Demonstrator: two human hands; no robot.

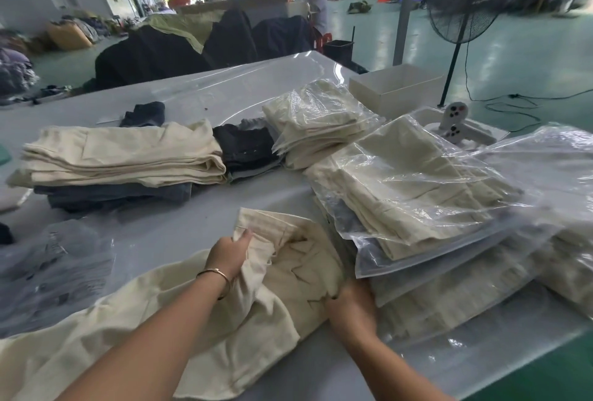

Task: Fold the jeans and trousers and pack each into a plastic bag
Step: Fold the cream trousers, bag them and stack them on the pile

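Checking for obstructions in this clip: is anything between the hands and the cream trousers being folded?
No. The left hand already grips the cream trousers at the waistband, and the right hand holds their right edge. The stack of bagged trousers lies close against the right hand's side, crowding it but not blocking.

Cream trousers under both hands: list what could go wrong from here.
1. The leg of the cream trousers trails toward the table edge and might slide off.
2. The right hand works against the slanting stack of bagged trousers; a nudge could topple it.
3. The left hand grips bunched waistband, so creases may get folded in.
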